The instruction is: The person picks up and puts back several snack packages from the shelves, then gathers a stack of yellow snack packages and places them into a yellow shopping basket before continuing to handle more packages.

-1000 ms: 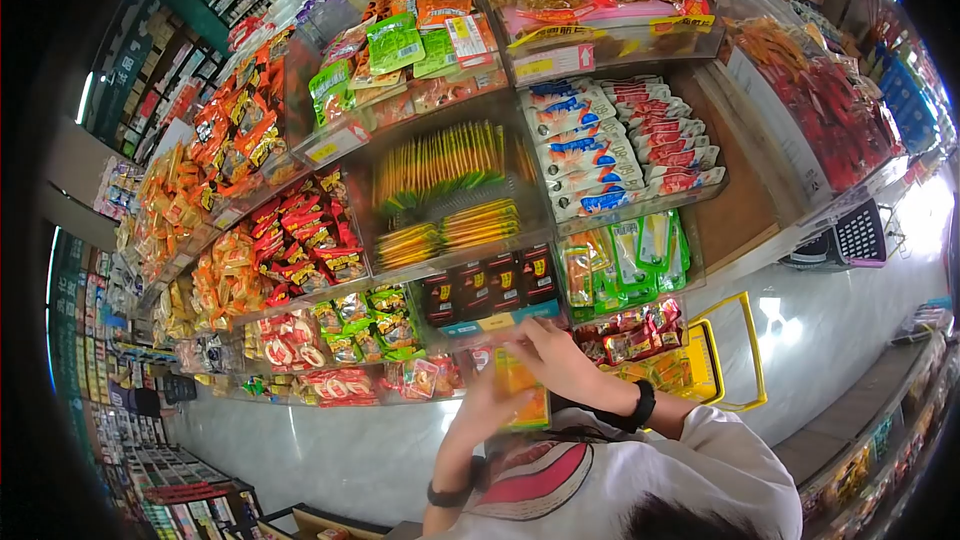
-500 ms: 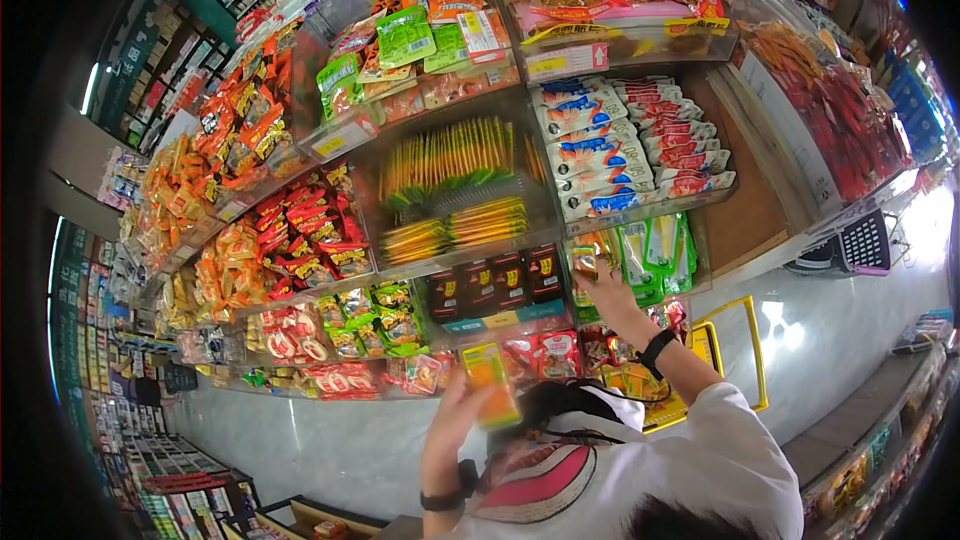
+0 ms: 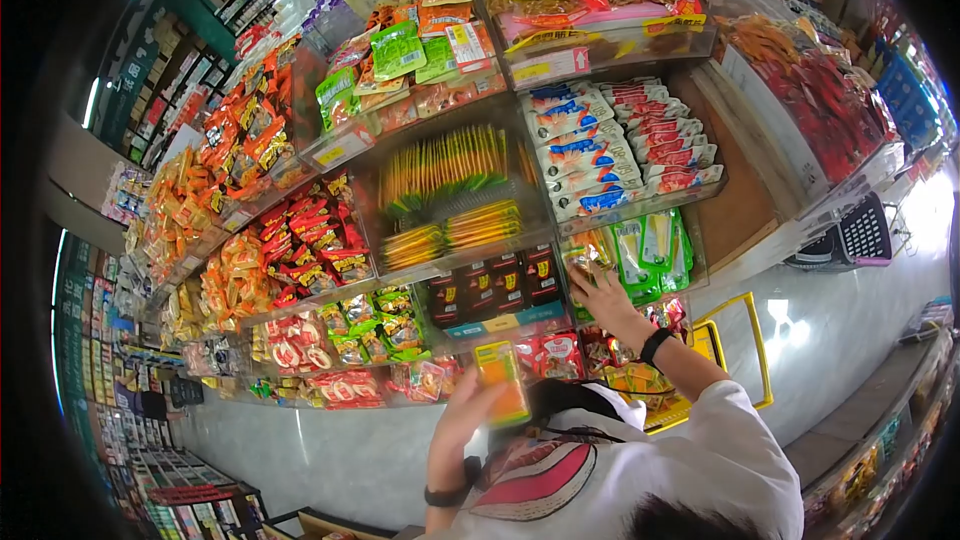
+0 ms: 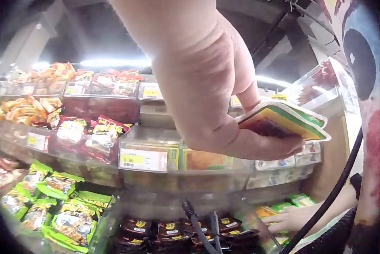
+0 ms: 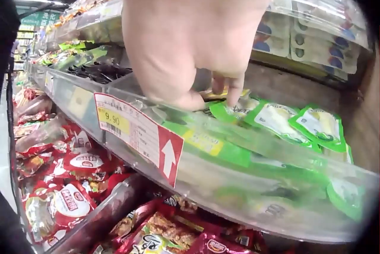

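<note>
My left hand [image 3: 462,410] holds flat orange-and-yellow snack packets [image 3: 503,380] with green edges, raised in front of the shelves. In the left wrist view the packets [image 4: 285,120] lie stacked between the thumb and fingers. My right hand [image 3: 603,298] reaches into a clear bin [image 5: 267,200] of green-edged snack packets [image 3: 645,250]. Its fingers extend downward over orange-and-yellow packets [image 3: 590,245] at the bin's left side. The right wrist view shows the fingertips down among the packs, beside a green packet [image 5: 228,113], partly hidden by the hand.
Dark snack packs [image 3: 490,285] fill the bin to the left. Above stands a bin of yellow-green packets [image 3: 440,165], with white-and-blue packs [image 3: 585,155] to its right. A price tag [image 5: 139,135] hangs on the bin front. A yellow basket [image 3: 712,360] stands below right.
My right hand has moved from beside the left hand into the green packet bin, and its fingers have spread there. My left hand keeps the orange-and-yellow packets at about the same place.
</note>
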